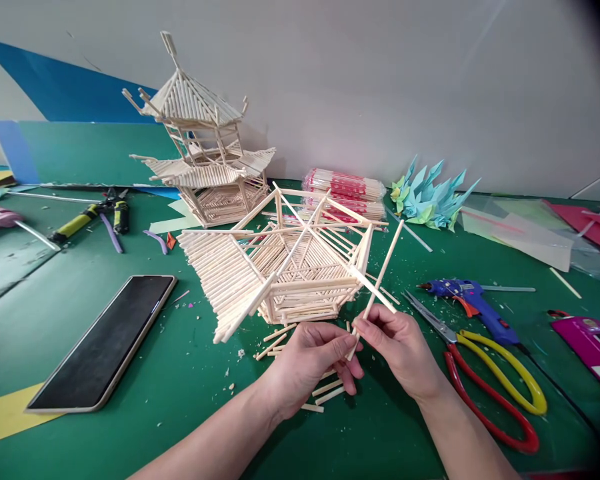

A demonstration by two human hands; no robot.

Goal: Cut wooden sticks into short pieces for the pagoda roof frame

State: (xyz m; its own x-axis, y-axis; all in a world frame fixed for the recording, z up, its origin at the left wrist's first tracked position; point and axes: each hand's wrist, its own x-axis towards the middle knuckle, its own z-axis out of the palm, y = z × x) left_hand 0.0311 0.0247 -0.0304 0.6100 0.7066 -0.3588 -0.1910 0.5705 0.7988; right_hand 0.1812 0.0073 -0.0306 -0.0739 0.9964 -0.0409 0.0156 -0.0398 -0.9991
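Observation:
Between my two hands is a thin wooden stick (387, 260), slanting up to the right. My left hand (317, 360) pinches its lower end, and my right hand (397, 340) grips it a little higher. Just beyond them stands a six-sided pavilion frame (310, 287) made of glued sticks, with one slatted roof panel (220, 273) on its left. A protruding roof beam (375, 290) passes by the held stick; whether they touch I cannot tell. Short cut sticks (330, 393) lie under my hands.
Behind stands a finished-looking stick pagoda (203, 147). Bundled sticks (345, 187) and a blue paper-fold cluster (433, 193) are at the back. Right are scissors (480, 373), a glue gun (470, 303) and a magenta tool (587, 347). Left are a phone (105, 343) and pliers (95, 213).

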